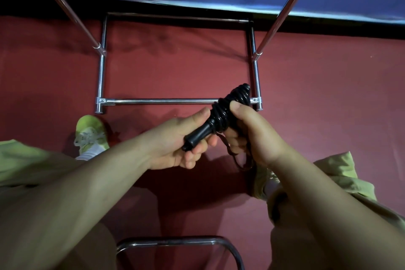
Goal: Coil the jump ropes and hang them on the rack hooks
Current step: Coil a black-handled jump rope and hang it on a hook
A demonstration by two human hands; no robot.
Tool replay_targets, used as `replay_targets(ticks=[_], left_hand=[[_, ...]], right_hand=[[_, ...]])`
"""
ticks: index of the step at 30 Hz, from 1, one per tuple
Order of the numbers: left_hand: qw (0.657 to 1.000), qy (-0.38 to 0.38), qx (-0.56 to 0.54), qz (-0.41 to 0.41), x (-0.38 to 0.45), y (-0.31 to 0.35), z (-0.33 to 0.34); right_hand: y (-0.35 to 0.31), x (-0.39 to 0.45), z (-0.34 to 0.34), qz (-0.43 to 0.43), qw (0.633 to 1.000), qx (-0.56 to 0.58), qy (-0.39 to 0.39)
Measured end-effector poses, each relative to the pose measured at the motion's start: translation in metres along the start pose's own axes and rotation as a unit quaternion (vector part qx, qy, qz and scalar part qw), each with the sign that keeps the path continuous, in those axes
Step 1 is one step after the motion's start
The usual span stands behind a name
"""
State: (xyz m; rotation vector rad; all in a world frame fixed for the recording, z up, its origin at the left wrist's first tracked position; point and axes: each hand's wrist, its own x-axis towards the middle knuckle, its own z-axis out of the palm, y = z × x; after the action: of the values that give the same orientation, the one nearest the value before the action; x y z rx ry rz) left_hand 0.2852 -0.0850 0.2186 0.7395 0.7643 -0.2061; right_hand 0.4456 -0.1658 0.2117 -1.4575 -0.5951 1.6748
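The jump rope (221, 114) — black, its cord wound tightly round the handles — was held in the air above the red floor (175, 68), in front of the chrome rack (157, 101). Its long axis ran diagonally, one handle end pointing down-left, the wound end up-right toward the rack's lower bar. The left hand (182, 144) gripped the bare handle with curled fingers; the right hand (252, 136) clamped the coils — a loose loop of cord dangled beneath.
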Motion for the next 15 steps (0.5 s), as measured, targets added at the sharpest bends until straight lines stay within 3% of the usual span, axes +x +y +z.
replay_targets(ticks=[5, 9, 12, 15], left_hand=[[0.988, 0.118, 0.079, 0.063, 0.0026, 0.0017, -0.0004], [0.978, 0.159, 0.097, 0.097, 0.0035, 0.0012, -0.0044], [0.974, 0.171, 0.1, 0.11, 0.0056, -0.0002, -0.0067], [0.974, 0.168, 0.103, 0.115, 0.0078, -0.002, -0.0064]], right_hand=[[-0.0022, 0.0015, -0.0063, 0.041, 0.998, 0.054, -0.019], [-0.0054, 0.001, -0.0043, 0.08, 0.996, 0.046, -0.009], [-0.0059, 0.0011, -0.0023, 0.07, 0.996, -0.051, 0.007], [-0.008, -0.0005, 0.002, 0.018, 0.978, -0.193, 0.084]])
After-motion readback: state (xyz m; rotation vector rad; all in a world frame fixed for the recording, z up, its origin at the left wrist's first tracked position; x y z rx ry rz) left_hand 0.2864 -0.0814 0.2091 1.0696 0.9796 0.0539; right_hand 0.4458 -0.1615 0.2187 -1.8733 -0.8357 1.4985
